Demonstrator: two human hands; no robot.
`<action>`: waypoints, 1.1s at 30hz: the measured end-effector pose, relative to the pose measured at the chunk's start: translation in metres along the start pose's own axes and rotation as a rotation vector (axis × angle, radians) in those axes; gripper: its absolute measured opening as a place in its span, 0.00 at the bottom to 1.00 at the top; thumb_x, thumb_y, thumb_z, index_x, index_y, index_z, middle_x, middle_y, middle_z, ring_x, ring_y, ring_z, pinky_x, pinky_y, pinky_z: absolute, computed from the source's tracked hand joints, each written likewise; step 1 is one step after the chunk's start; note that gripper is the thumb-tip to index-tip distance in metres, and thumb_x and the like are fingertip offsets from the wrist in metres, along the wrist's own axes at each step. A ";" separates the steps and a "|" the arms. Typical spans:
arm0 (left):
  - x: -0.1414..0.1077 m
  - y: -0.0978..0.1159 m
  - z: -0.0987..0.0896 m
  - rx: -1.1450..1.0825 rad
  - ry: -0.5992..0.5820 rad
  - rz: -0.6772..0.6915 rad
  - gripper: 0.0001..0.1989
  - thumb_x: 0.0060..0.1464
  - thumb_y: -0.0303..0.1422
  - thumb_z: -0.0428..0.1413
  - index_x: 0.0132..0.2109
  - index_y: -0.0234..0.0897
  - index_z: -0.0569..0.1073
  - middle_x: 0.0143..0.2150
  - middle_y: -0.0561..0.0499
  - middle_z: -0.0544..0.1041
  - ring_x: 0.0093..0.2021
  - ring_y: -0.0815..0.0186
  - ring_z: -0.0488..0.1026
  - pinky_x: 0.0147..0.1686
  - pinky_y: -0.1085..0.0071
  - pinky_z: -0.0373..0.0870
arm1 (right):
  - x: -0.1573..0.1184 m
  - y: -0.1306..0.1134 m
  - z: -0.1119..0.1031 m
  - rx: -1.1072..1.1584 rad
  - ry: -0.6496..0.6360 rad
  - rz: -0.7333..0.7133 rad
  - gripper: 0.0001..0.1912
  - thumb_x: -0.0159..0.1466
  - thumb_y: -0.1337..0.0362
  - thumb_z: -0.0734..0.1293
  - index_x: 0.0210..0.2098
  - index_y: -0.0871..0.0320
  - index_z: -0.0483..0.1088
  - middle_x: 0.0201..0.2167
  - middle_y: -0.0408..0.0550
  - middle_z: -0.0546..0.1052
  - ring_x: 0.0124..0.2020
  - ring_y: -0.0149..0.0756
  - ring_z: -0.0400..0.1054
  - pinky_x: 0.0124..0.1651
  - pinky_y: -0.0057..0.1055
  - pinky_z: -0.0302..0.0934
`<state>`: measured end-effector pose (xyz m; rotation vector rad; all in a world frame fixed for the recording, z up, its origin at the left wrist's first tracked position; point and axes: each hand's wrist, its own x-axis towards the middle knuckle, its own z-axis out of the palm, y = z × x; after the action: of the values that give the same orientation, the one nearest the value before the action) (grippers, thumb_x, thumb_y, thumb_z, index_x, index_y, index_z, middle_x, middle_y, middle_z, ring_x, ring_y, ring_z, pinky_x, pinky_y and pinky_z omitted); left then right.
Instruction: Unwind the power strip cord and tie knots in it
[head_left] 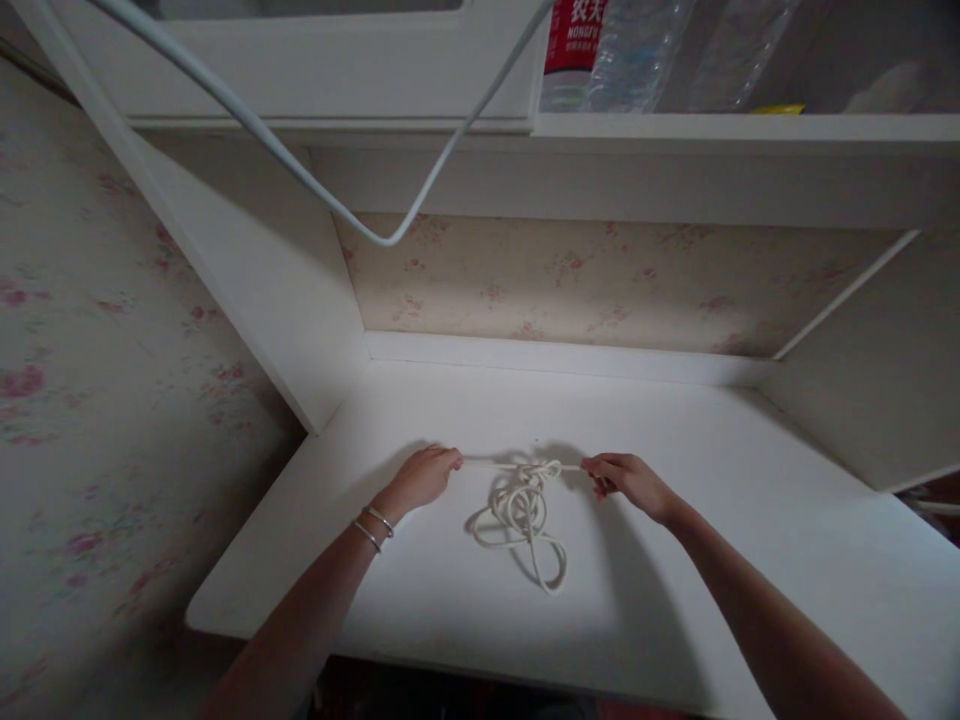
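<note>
A cream-white rope (527, 505) lies in a loose tangle of loops on the white desk, between my two hands. My left hand (424, 475) is closed on one length of it, left of the tangle. On the other side, my right hand (619, 477) pinches another length between thumb and fingers. The stretch between the hands runs nearly straight across the top of the tangle, where the strands cross in a knotted bunch. Several loops hang down from there towards the desk's front edge. Two silver bangles circle my left wrist.
The white desk (750, 540) has a side panel (247, 250) at left and another at right. Above it, a shelf (720, 127) holds clear plastic bottles, one with a red label (574, 40). A pale cable (300, 175) hangs in front of the cabinet.
</note>
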<state>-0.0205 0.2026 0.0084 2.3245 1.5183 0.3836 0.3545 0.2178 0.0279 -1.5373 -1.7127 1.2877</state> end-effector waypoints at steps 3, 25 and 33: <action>0.007 -0.004 0.001 -0.006 0.032 -0.050 0.13 0.59 0.25 0.45 0.43 0.41 0.73 0.41 0.48 0.77 0.43 0.63 0.71 0.43 0.71 0.63 | 0.003 0.000 0.002 0.070 0.058 0.044 0.22 0.58 0.46 0.65 0.29 0.61 0.71 0.21 0.44 0.70 0.24 0.33 0.67 0.31 0.29 0.63; -0.040 -0.014 -0.013 -0.261 0.261 -0.297 0.15 0.60 0.37 0.47 0.47 0.35 0.71 0.46 0.46 0.75 0.45 0.63 0.72 0.49 0.68 0.67 | -0.028 0.006 0.100 -0.210 0.541 -0.098 0.30 0.60 0.47 0.60 0.54 0.60 0.64 0.55 0.60 0.66 0.56 0.48 0.60 0.57 0.45 0.56; -0.138 0.023 0.022 0.033 0.291 -0.288 0.29 0.54 0.40 0.55 0.61 0.40 0.60 0.58 0.44 0.65 0.55 0.54 0.62 0.56 0.58 0.61 | -0.100 -0.058 0.130 0.082 0.612 -0.235 0.16 0.64 0.53 0.63 0.47 0.55 0.66 0.42 0.54 0.73 0.42 0.43 0.68 0.47 0.41 0.65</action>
<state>-0.0469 0.0640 -0.0078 2.0980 1.9771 0.6444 0.2406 0.0871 0.0455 -1.4335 -1.3672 0.6622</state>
